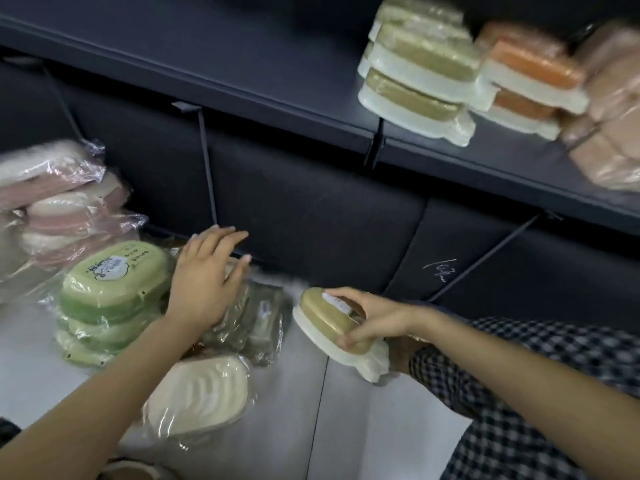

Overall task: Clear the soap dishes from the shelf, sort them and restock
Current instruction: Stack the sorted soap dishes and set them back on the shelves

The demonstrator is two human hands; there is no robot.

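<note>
My right hand (372, 318) grips a gold-lidded soap dish (329, 320) with a white base, held tilted just above the pale floor. My left hand (207, 275) hovers with fingers spread over a heap of wrapped grey-olive dishes (256, 320). A stack of green soap dishes (110, 289) sits left of that hand. A cream wrapped dish (197, 396) lies below my left forearm. On the dark shelf (242, 77) at upper right stand stacked gold dishes (415, 81), orange dishes (526, 77) and tan wrapped ones (609, 126).
A pile of pink and white wrapped dishes (59, 209) lies at the far left on the floor. Thin dark shelf brackets (207, 168) run down the black back panel. My checked trouser leg (519, 393) fills the lower right. Bare floor (363, 427) shows between my arms.
</note>
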